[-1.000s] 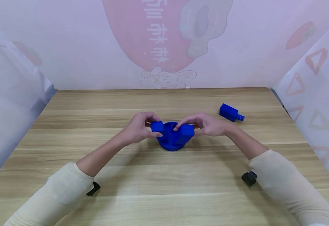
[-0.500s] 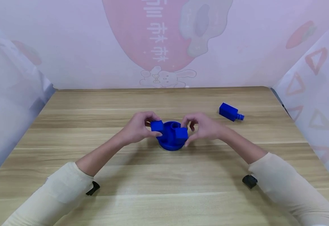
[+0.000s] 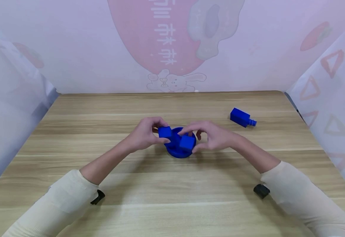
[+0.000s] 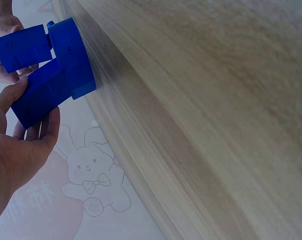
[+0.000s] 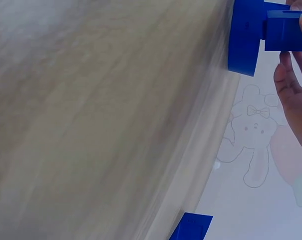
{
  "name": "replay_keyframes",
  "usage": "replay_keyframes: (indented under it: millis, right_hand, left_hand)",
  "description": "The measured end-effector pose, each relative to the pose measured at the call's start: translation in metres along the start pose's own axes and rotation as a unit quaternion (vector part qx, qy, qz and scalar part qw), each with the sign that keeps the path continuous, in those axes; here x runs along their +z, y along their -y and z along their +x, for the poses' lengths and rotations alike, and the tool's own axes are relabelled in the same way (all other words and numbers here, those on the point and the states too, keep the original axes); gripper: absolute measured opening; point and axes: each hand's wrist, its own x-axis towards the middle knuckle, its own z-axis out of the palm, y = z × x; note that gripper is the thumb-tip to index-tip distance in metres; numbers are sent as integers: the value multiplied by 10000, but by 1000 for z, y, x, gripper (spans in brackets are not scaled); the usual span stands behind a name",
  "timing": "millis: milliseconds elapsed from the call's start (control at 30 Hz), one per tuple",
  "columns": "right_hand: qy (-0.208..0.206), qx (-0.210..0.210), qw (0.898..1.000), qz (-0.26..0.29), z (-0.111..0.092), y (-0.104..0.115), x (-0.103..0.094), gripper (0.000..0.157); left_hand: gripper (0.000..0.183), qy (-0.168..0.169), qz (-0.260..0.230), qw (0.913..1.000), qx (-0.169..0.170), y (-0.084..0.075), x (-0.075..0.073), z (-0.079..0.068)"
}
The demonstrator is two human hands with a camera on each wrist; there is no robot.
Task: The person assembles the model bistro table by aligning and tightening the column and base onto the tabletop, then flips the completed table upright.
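Note:
A round blue base [image 3: 176, 154] sits on the table, with a socket in its top partly covered by my right fingers. At its left side my left hand [image 3: 144, 135] pinches a square blue block [image 4: 38, 97] between thumb and fingers; the block's lower end meets the base. My right hand [image 3: 213, 135] holds a second blue block [image 3: 187, 143] over the base's right side, thumb on one face and fingers around the far side. In the right wrist view a narrow neck joins this block [image 5: 285, 31] to the base [image 5: 244, 40].
A third blue block [image 3: 239, 117] with a ridged, threaded-looking peg lies on its side at the back right of the wooden table [image 3: 172, 197]. Printed cloth walls [image 3: 101, 65] stand behind the table and along both sides.
The block at my right hand has gone from leaning right to sitting further left and turned. My right fingers loosened, then reached across it again. The left hand stays in place.

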Motion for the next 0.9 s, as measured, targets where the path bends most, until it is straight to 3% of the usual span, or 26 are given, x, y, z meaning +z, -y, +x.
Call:
replay_keyframes:
  millis: [167,333,600,733,900]
  right_hand:
    - [129,201,9996,144,3,1,-3,44]
    - [-264,518,9983,21,6,-2,-3,40]
    - [-859,510,9936,-527,11,-1,6,47]
    - [-764,497,9951,-392,11,-1,7,51]
    - [-261,534,9980,219,9,-6,2,54]
  left_hand:
    - [36,-13,1,9999,105,1,0,0]
    - [36,-6,-64,9999,123,1,0,0]
    - [37,21,-115,9999,-26,-1,0,0]
    - [37,29,-96,9999,-48,-1,0,0]
    - [36,33,-107,9999,1,0,0,-1]
